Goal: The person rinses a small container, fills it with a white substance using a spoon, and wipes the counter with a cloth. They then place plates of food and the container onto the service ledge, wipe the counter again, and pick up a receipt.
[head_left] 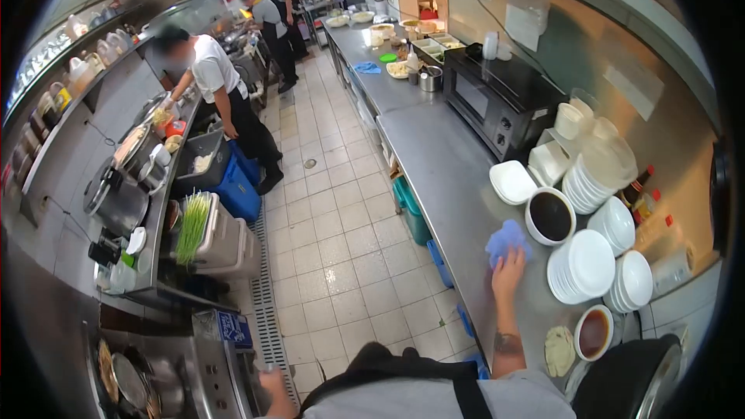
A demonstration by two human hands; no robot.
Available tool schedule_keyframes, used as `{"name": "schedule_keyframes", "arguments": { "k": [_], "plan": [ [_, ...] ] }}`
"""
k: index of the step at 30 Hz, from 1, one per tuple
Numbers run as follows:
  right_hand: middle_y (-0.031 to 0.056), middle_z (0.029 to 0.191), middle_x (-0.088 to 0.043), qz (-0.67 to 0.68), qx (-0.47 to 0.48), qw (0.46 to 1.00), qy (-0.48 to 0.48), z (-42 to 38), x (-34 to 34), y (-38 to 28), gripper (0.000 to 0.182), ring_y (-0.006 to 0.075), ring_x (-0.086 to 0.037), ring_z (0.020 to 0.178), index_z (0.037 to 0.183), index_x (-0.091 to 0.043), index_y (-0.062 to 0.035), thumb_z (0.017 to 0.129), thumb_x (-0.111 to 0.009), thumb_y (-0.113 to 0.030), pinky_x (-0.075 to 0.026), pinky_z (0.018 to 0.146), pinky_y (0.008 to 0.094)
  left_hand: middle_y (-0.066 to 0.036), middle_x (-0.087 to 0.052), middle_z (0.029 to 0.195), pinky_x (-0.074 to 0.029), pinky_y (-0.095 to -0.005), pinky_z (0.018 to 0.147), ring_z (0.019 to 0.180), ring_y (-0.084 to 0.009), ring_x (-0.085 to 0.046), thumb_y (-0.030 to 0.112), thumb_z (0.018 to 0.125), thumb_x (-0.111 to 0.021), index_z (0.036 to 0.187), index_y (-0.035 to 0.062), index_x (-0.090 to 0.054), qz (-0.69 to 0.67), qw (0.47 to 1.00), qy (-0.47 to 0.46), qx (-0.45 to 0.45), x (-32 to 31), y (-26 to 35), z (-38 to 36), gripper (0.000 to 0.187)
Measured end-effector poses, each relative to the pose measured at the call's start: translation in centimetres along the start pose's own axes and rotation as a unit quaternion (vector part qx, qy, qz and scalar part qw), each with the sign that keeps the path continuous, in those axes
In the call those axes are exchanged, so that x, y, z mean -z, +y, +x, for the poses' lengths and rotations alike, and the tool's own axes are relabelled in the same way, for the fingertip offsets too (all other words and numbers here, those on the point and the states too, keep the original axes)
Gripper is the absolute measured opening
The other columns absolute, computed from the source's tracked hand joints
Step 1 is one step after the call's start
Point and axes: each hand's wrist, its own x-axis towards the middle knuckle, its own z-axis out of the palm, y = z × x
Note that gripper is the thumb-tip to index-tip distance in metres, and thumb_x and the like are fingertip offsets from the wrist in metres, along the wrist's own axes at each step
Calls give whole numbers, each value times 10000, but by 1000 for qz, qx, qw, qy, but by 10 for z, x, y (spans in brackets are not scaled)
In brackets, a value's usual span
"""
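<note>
On the steel counter (434,163), my right hand (508,270) grips a crumpled blue cloth (508,240), its fingers pressed onto the fabric. Just beyond the cloth stand a white bowl of dark liquid (552,216) and small square white dishes (513,182). To the right of my hand rises a stack of white plates (581,264). Closer to my body are a bowl of reddish-brown liquid (594,334) and a pale crumpled cloth (559,351). My left hand (273,384) hangs low beside the steel cooking unit (211,372); its fingers are too blurred to read.
A black oven (497,101) sits farther along the counter. Across the tiled aisle (334,264), a co-worker (225,85) leans over the left counter, with other people beyond. Green stalks (194,225) top a bin at left. A large black pot (628,380) is near my right side.
</note>
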Motion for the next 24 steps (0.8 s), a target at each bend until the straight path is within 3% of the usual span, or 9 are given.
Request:
{"name": "schedule_keyframes", "arguments": {
  "k": [4, 10, 12, 13, 14, 15, 19, 22, 24],
  "plan": [
    [253, 1414, -340, -162, -95, 982, 9, 35, -81, 2, 498, 420, -291, 1326, 1344, -397, 3, 875, -524, -107, -229, 1105, 473, -233, -656, 915, -499, -448, 774, 886, -391, -634, 178, 598, -745, 971, -64, -593, 152, 988, -2, 16, -24, 16, 61, 469],
    [245, 1441, -306, -224, -215, 950, -38, 45, -98, -21, 496, 408, -268, 1344, 1361, -372, -12, 911, -494, -180, -233, 1102, 498, -247, -642, 973, -486, -446, 826, 962, -399, -609, 176, 597, -763, 1013, -72, -585, 154, 970, -172, -69, -123, 127, 219, 516],
    [251, 1434, -314, -286, -330, 894, -105, 87, -88, -70, 507, 407, -283, 1337, 1332, -407, -5, 898, -533, -234, -276, 1070, 518, -254, -631, 996, -479, -431, 849, 978, -399, -598, 180, 588, -783, 1044, -68, -576, 29, 987, -140, -74, -196, 204, 269, 559],
    [257, 1431, -317, -327, -385, 853, -131, 108, -88, -102, 517, 410, -298, 1329, 1316, -428, -1, 885, -560, -256, -309, 1042, 537, -240, -637, 985, -482, -426, 837, 948, -385, -611, 167, 594, -768, 1063, -52, -571, 73, 988, -93, -103, -203, 301, 261, 554],
    [263, 1428, -321, -366, -437, 806, -160, 126, -95, -128, 529, 414, -312, 1322, 1300, -449, 3, 873, -586, -277, -343, 1014, 556, -212, -643, 998, -482, -405, 839, 948, -346, -621, 141, 607, -741, 1076, -31, -575, -47, 980, -192, -34, -191, 409, 240, 526],
    [270, 1419, -331, -368, -428, 810, -158, 141, -108, -145, 535, 417, -314, 1320, 1281, -470, 4, 860, -601, -299, -351, 995, 574, -179, -645, 1006, -483, -388, 839, 948, -305, -623, 119, 619, -720, 1076, -24, -574, -2, 984, -133, -122, -278, 401, 299, 501],
    [305, 1364, -391, -288, -332, 866, -238, 210, -190, -215, 522, 436, -357, 1284, 1191, -549, 19, 807, -661, -316, -379, 971, 563, -117, -630, 982, -485, -341, 812, 907, -234, -610, 109, 575, -784, 1033, 15, -581, -129, 953, -194, -193, -420, 609, 323, 510],
    [294, 1334, -414, -138, -214, 952, -172, 276, -299, -264, 538, 437, -408, 1236, 1202, -530, 21, 766, -700, -242, -368, 1013, 489, -62, -598, 999, -468, -301, 799, 903, -171, -571, 46, 633, -747, 999, 24, -575, -409, 824, -342, -193, -491, 737, 292, 405],
    [273, 1344, -400, -56, -144, 971, -183, 344, -362, -314, 542, 423, -417, 1227, 1225, -517, -1, 759, -700, -209, -362, 1024, 468, -60, -592, 1009, -462, -303, 815, 933, -170, -559, 21, 657, -727, 1025, 24, -572, -450, 780, -396, -179, -521, 809, 274, 399]
  ]
}}
